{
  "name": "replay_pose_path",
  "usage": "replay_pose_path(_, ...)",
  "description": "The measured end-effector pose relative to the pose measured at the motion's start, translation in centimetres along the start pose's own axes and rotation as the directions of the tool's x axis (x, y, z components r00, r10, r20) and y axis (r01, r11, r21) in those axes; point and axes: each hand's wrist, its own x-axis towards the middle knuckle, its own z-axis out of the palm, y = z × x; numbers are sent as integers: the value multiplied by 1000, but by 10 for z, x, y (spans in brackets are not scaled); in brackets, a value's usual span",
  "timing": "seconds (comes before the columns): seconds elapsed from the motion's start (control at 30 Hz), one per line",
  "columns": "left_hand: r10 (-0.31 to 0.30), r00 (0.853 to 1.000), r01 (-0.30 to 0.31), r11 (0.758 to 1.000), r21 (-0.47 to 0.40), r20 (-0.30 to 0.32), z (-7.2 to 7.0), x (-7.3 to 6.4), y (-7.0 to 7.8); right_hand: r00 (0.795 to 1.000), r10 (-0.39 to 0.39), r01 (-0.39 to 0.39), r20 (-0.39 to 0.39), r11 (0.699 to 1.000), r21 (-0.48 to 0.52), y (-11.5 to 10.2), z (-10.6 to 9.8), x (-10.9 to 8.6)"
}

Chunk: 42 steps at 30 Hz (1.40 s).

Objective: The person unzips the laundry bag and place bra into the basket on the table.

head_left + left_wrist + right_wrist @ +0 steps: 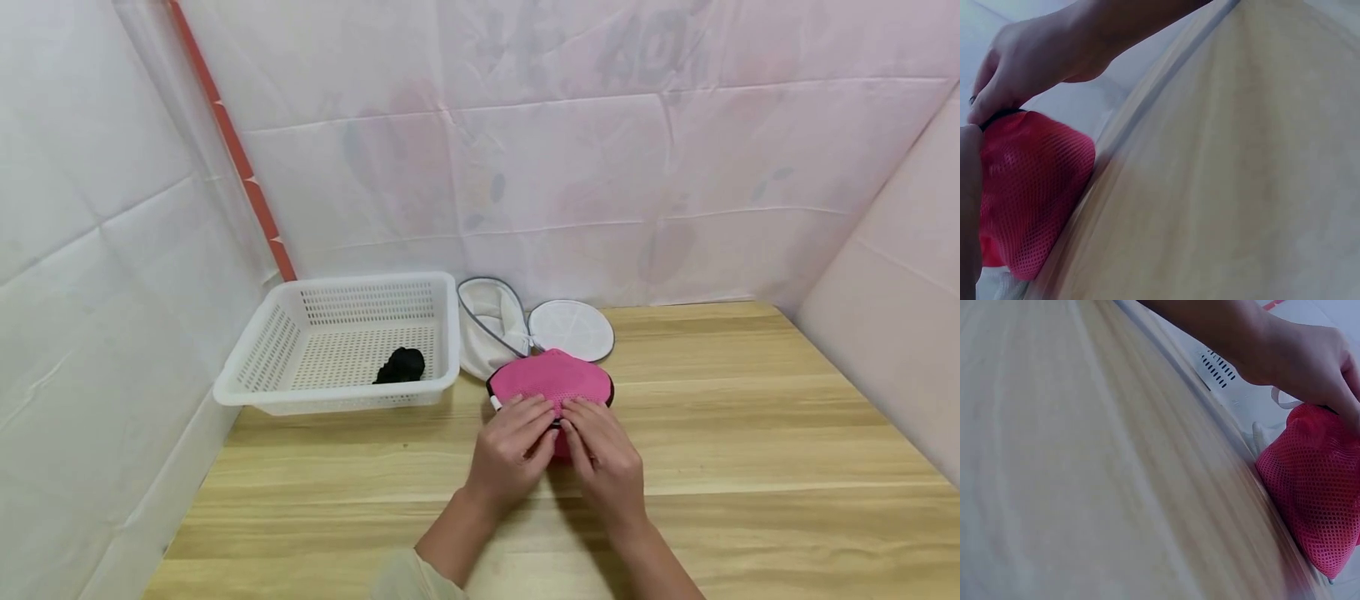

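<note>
A pink mesh laundry bag with black edging and a small white tab at its left side stands on the wooden table. My left hand and my right hand meet at its near side, pinching the black edge between thumbs and fingers. In the left wrist view, the right hand holds the top edge of the bag. The right wrist view shows the left hand at the bag's top, its fingertips partly out of frame. What lies inside the bag is hidden.
A white plastic basket stands to the left, with a crumpled black item in it. Between basket and pink bag, a white mesh bag lies with its round lid folded open. White sheeting encloses the table.
</note>
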Motion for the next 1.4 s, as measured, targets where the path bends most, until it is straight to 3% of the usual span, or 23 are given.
replay_pose_path(0.17, 24, 1000, -24, 1000, 8, -8, 1, 0, 3, 999, -33, 33, 14, 999, 4, -2, 1, 1)
replay_pose_path(0.8, 39, 999, -39, 999, -5, -9, 1, -1, 1, 997, 17, -16, 77, 1000, -21, -2, 2, -1)
replay_pose_path(1.03, 28, 1000, -28, 1000, -9, 7, 2, -1, -1, 997, 9, -7, 74, 1000, -29, -1, 1, 1)
replay_pose_path(1.4, -9, 1000, 9, 1000, -26, 6, 2, -3, -4, 991, 75, -71, 109, 997, -43, 0, -3, -2)
